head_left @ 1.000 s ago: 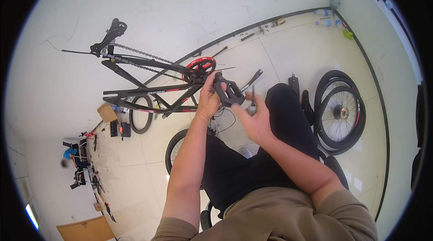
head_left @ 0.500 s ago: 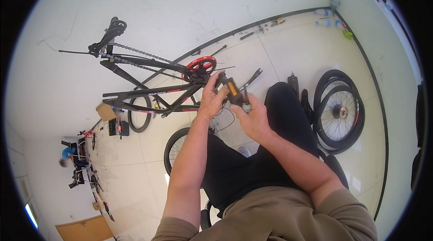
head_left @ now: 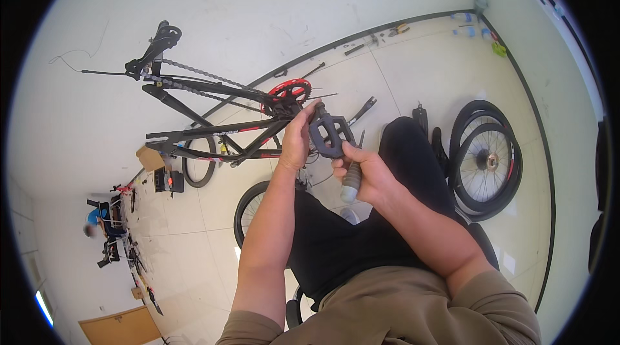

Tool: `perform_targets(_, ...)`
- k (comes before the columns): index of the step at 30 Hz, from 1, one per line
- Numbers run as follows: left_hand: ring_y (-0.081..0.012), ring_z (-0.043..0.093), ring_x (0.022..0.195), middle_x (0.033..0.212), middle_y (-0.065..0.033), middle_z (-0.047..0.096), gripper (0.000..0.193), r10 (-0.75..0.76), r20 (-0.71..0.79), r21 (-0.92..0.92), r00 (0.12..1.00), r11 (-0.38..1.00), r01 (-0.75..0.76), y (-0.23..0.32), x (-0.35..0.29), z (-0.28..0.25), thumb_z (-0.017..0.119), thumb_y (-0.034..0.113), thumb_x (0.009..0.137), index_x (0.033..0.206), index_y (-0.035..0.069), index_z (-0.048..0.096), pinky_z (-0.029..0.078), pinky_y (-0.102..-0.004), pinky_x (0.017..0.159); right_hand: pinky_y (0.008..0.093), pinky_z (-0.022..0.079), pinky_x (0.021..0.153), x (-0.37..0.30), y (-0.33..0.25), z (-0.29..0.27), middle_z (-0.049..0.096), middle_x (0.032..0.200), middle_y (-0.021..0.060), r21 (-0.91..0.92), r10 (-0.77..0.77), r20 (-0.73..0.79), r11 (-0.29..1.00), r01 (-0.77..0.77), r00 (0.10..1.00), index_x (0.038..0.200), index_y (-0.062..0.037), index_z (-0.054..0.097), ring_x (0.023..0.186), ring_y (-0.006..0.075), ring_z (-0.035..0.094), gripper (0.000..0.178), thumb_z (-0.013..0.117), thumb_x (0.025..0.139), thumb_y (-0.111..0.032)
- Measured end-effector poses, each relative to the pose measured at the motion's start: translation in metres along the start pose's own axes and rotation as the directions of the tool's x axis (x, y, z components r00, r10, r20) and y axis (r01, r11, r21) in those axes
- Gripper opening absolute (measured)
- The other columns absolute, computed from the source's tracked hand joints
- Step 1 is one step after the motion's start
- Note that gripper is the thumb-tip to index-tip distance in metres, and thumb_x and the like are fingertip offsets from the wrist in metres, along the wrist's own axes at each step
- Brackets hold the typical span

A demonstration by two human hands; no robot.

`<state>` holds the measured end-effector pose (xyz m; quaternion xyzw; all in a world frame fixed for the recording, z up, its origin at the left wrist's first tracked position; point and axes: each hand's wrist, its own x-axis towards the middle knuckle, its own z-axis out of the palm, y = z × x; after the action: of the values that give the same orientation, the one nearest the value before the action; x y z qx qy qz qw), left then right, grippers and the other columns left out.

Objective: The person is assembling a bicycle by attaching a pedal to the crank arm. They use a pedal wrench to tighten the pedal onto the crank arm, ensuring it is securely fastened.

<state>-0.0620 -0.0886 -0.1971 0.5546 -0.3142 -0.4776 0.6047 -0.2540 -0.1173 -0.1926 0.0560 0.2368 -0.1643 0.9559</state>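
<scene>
A dark bicycle pedal (head_left: 336, 136) shows its flat, open-framed face in front of me. My left hand (head_left: 297, 142) grips it along its left side, fingers up near the axle end. In my right hand (head_left: 373, 174) is a screwdriver (head_left: 352, 182), its ribbed grey handle hanging down and its shaft pointing up beside the pedal. The right thumb and fingers also touch the pedal's lower right corner. Just beyond my left hand lies the black bicycle frame (head_left: 236, 131) with its red chainring (head_left: 292, 91) and chain (head_left: 216, 79).
Two stacked wheels (head_left: 485, 159) lie on the floor at right, beside a black saddle (head_left: 438, 145). A crank arm (head_left: 363, 110) rests beyond the pedal. Hand tools (head_left: 372, 40) lie along the wall. At far left are a toolbox (head_left: 169, 181) and another person (head_left: 97, 221).
The pedal has turned from its orange reflector edge to its flat face. My right hand has shifted slightly, and the screwdriver's handle and shaft now show clearly.
</scene>
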Motion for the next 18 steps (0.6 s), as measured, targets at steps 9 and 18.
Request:
perform_targets(9,-0.0167,0.053,0.122,0.131,-0.0086,0.057,0.061,0.054,0.073,0.135,0.996,0.989,-0.064,0.001,-0.004,-0.001,0.057,-0.007,0.081,0.142,0.001,0.049,0.04,-0.0293,0.104,0.0265,0.046,0.058,-0.002,-0.01,-0.004,0.051,0.094,0.0084,0.276,0.083,0.091,0.955,-0.105,0.992,0.109,-0.0024,0.05,0.074,0.0155,0.049,0.02,0.059,0.1,-0.018)
perform_targets(18,-0.0125,0.051,0.098,0.103,-0.0004,0.054,0.05,0.154,-0.045,0.381,0.987,0.916,-0.126,-0.01,-0.002,0.01,0.076,0.024,0.087,0.13,0.01,0.054,0.044,-0.0279,0.091,0.0267,0.046,0.057,-0.002,-0.009,-0.003,0.053,0.095,0.0092,0.242,0.112,0.066,0.962,-0.125,0.992,0.111,-0.0011,0.051,0.072,0.0149,0.05,0.022,0.058,0.1,-0.019)
